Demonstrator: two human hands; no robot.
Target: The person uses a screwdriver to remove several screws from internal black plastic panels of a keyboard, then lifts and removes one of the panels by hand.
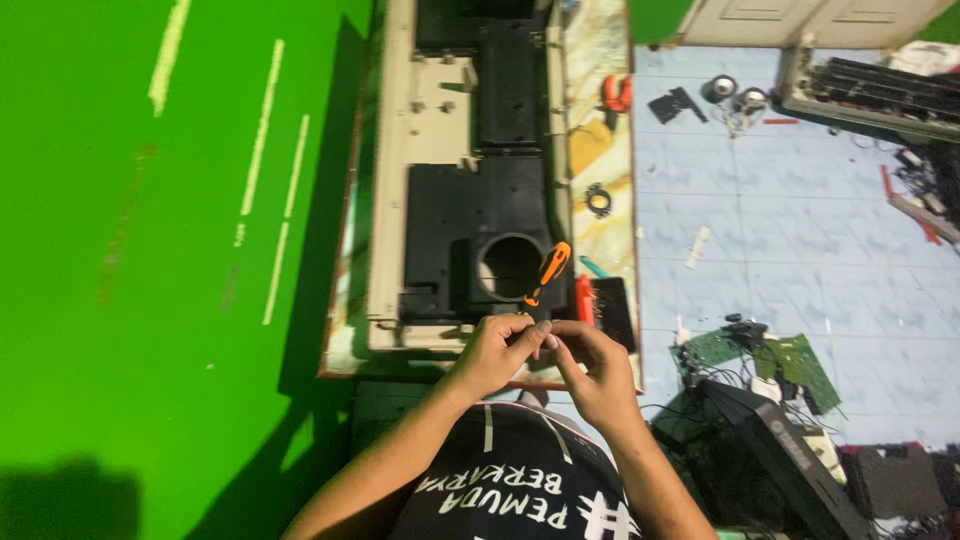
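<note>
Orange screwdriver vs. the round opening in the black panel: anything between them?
Nothing; in the head view the orange screwdriver, held up by the hands, overlaps the round opening's right rim, so no gap shows.

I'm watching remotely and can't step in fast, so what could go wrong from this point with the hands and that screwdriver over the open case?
1. The orange-handled screwdriver sticks up between the left hand and right hand, held only by the fingertips; it could slip into the round opening of the black case.
2. Both hands work at the table edge; a small part might drop among the circuit boards on the floor.
</note>
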